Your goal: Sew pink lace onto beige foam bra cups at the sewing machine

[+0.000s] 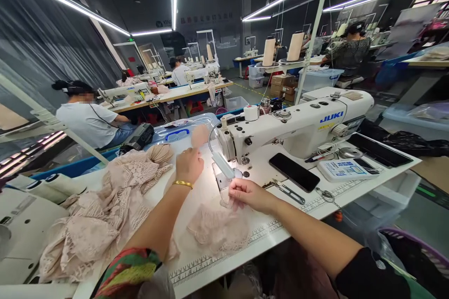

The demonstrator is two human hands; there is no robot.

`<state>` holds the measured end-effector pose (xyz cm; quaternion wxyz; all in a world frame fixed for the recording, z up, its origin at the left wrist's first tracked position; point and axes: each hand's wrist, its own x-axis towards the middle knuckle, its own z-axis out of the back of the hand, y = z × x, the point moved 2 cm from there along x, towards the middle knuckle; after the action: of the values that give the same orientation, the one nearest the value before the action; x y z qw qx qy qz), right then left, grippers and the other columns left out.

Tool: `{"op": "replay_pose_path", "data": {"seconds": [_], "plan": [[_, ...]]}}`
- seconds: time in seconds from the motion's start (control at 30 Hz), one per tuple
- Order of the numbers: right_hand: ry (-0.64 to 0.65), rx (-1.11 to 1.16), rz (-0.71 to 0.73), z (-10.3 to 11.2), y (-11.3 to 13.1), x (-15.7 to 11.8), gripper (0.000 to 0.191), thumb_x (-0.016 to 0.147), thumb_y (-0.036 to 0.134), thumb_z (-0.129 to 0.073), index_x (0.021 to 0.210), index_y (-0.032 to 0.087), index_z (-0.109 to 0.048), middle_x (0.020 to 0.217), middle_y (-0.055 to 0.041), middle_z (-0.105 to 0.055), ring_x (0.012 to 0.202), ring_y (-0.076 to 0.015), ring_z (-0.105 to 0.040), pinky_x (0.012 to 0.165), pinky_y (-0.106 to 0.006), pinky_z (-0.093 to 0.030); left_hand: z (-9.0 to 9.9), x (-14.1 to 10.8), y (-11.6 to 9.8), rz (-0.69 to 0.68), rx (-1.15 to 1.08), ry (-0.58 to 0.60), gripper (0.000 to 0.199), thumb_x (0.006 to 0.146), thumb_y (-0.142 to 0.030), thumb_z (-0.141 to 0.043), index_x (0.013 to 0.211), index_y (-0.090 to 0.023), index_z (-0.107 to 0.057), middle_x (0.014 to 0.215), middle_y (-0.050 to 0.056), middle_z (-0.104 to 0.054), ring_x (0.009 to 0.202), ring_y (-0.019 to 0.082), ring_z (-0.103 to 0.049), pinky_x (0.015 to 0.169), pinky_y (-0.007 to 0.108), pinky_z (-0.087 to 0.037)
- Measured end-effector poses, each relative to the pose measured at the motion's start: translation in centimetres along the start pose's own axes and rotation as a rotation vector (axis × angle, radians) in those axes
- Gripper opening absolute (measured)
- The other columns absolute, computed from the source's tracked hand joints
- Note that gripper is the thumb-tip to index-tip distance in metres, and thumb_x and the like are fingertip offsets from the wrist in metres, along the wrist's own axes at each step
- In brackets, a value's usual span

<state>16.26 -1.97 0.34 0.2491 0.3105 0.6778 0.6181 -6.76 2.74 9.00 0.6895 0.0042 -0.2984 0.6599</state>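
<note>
My left hand (189, 166), with a gold bracelet at its wrist, is closed with curled fingers over the table left of the needle area. Just beyond it lies a rounded pale pink fabric piece (199, 135); whether the fingers grip it is hidden. My right hand (250, 194) pinches the thin edge of a pale pink lace piece (220, 229) in front of the machine's foot. The lace spreads flat toward the table's front edge. Above the right fingertips is the sewing machine (287, 121), its lamp (222, 164) shining on the needle plate.
A heap of pink lace (101, 210) covers the left side. On the right lie a black phone (293, 171), thread snips (289, 191), keys (326, 196) and a white box (345, 169). A printed ruler (196, 268) runs along the front edge. Co-workers sit at other machines beyond.
</note>
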Motion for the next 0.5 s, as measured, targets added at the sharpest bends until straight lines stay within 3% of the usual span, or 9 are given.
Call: {"op": "replay_pose_path", "data": {"seconds": [0.1,0.2,0.23,0.33,0.43,0.5], "plan": [[-0.015,0.001,-0.023,-0.1,0.4,0.0,0.045,0.09,0.064,-0.07,0.087,0.021,-0.058,0.081,0.0001,-0.071,0.068,-0.0177,-0.07,0.06,-0.028,-0.044,3.1,-1.6,0.0,0.103,-0.03,-0.109,0.007,0.086,-0.02,-0.057,0.079,-0.018,-0.059,0.08,0.003,-0.062,0.081,0.02,-0.061,0.073,0.033,-0.05],[-0.034,0.021,-0.036,-0.2,0.5,-0.1,0.048,0.088,0.067,-0.07,0.087,0.021,-0.059,0.084,-0.001,-0.073,0.07,-0.0187,-0.071,0.061,-0.029,-0.045,5.7,-5.7,-0.2,0.205,-0.186,-0.112,0.016,0.084,-0.036,-0.059,0.082,-0.021,-0.056,0.071,-0.001,-0.06,0.063,0.016,-0.058,0.056,0.027,-0.046],[-0.036,0.034,-0.038,-0.2,0.5,-0.1,0.05,0.087,0.07,-0.07,0.087,0.021,-0.059,0.084,-0.0014,-0.073,0.071,-0.0189,-0.071,0.061,-0.028,-0.045,6.2,-7.4,-0.3,0.265,-0.341,-0.079,0.023,0.082,-0.043,-0.063,0.083,-0.021,-0.057,0.071,-0.001,-0.06,0.061,0.016,-0.057,0.053,0.025,-0.045],[-0.03,0.077,-0.044,-0.2,0.4,-0.3,0.06,0.085,0.079,-0.066,0.09,0.019,-0.061,0.086,-0.0035,-0.074,0.072,-0.0191,-0.072,0.061,-0.027,-0.045,6.3,-12.4,-1.1,0.414,-0.627,0.029,0.036,0.074,-0.052,-0.075,0.082,-0.021,-0.057,0.076,-0.001,-0.062,0.061,0.014,-0.056,0.05,0.022,-0.042],[-0.019,0.091,-0.043,-0.3,0.3,-0.5,0.068,0.086,0.086,-0.056,0.093,0.019,-0.06,0.083,-0.0045,-0.074,0.072,-0.0185,-0.071,0.062,-0.027,-0.045,5.1,-15.4,-2.1,0.42,-0.671,0.111,0.036,0.075,-0.052,-0.076,0.081,-0.021,-0.057,0.079,0.0,-0.062,0.065,0.015,-0.057,0.052,0.022,-0.045],[-0.009,0.071,-0.028,-0.5,0.4,-0.8,0.065,0.086,0.084,-0.06,0.093,0.019,-0.059,0.08,-0.0036,-0.073,0.071,-0.018,-0.07,0.064,-0.028,-0.046,4.2,-16.3,-2.7,0.379,-0.629,0.142,0.031,0.079,-0.049,-0.071,0.08,-0.022,-0.057,0.077,-0.001,-0.061,0.065,0.015,-0.058,0.054,0.023,-0.046]]}}
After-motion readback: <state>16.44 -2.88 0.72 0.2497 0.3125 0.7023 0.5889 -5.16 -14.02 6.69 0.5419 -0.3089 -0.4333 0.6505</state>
